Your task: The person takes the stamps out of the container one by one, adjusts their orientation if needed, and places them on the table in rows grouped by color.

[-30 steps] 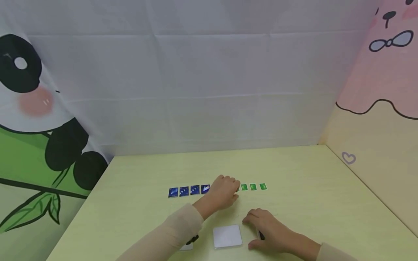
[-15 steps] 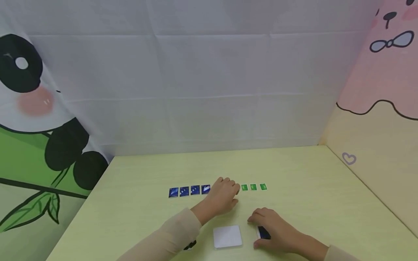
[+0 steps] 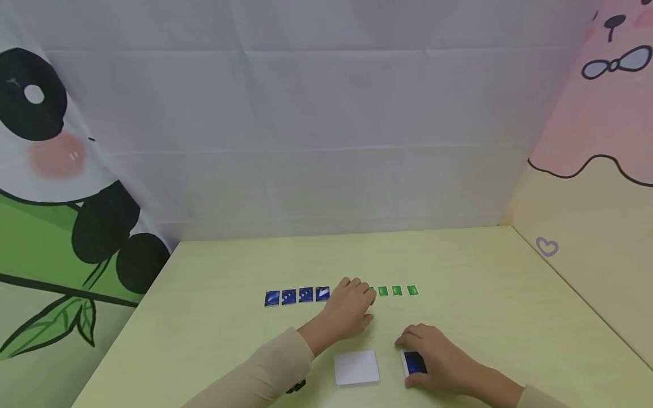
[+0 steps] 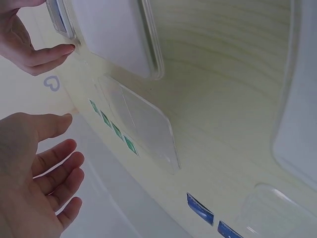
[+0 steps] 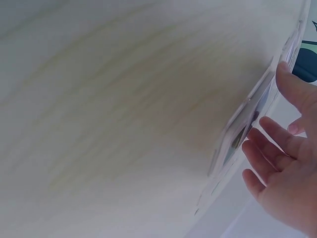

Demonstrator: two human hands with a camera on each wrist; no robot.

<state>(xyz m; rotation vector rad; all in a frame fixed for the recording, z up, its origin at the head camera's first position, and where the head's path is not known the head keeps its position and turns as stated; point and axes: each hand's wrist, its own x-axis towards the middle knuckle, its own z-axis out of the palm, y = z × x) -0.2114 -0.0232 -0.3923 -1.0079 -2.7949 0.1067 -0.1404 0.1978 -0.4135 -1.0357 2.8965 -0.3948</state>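
Observation:
My left hand (image 3: 348, 309) is over the middle of the row, between four-sided blue cards (image 3: 305, 294) and small green cards (image 3: 397, 290), hiding part of it. In the left wrist view that hand (image 4: 42, 173) has loosely bent fingers and holds nothing. My right hand (image 3: 441, 362) is beside a stack with a dark blue top (image 3: 414, 362), thumb and fingers apart around it. In the right wrist view, loosely bent fingers of this hand (image 5: 287, 163) are close to the stack (image 5: 242, 124); contact is unclear. Between the hands lies a white-topped stack (image 3: 356, 367).
Thin clear sheets (image 4: 141, 119) lie on the table near the cards in the left wrist view. Another white-topped stack (image 4: 302, 114) is at that view's right. A white cloth (image 3: 326, 124) rises behind the table, with printed side panels (image 3: 576, 215).
My right hand has shifted rightward, uncovering more of the dark blue stack, which stays in place. My left hand has hardly moved.

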